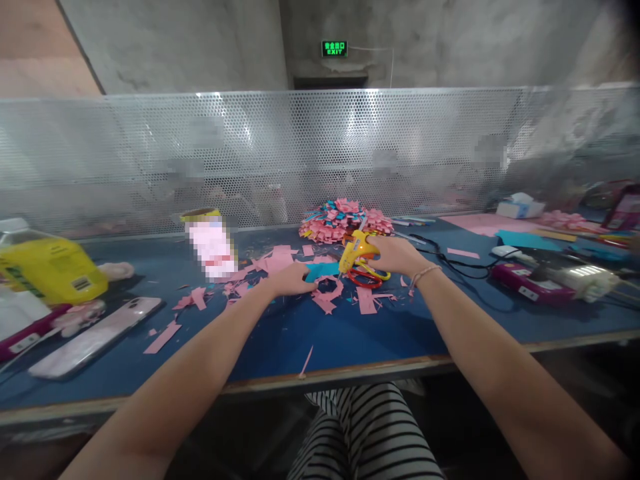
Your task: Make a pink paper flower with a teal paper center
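- Yellow plastic fills the right hand (397, 257): the glue gun (356, 250) is gripped with the fingers closed round its handle, and its nozzle is tipped down and toward the left.
- Blue paper (323, 270) lies directly under that nozzle, touching or nearly touching it; the exact contact cannot be told.
- That paper is pinned flat on the table by the left hand (293, 280), its fingertips pressed down on the paper's left end, so nothing is enclosed in that hand.
- The paper's long axis runs left to right, from the left fingertips toward the gun, and both hands are seen close on either side of it.
- Red-handled scissors (367, 275) are seen just below the gun, beside the right hand.
- Pink scraps (327, 293) are scattered around both hands on the blue table (280, 340).
- A heap of folded pieces (340, 220) is set behind the gun, and a phone (95, 337) lies well apart to the left.
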Motion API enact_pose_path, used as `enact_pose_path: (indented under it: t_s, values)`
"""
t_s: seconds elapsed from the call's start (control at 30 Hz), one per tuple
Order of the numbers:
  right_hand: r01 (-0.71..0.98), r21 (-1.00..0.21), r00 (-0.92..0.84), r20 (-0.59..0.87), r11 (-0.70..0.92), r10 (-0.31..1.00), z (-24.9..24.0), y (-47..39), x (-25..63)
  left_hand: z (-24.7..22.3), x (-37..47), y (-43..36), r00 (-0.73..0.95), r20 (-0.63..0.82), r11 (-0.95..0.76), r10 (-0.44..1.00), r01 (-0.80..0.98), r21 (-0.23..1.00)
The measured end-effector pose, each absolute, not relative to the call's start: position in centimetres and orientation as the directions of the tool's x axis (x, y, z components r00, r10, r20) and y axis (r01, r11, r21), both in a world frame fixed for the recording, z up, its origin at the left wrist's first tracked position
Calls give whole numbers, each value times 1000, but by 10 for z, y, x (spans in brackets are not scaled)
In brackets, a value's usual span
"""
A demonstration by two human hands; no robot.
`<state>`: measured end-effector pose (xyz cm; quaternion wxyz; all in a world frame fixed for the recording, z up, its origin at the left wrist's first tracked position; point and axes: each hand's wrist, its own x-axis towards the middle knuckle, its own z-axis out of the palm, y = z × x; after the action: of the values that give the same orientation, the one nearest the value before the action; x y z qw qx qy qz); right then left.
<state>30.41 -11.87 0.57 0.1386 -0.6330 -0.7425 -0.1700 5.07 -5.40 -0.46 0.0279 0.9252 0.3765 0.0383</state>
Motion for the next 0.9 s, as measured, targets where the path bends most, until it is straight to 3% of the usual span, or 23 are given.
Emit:
enact_pose_path:
  t_s: [0.23,0.9]
  values:
    - [982,78,-187,390,170,902,4,-115,306,-3,50,-56,713,54,-713,699,689,130]
    - [968,55,-246,372,243,895,6,-117,309,1,52,-60,718,21,-714,696,689,127]
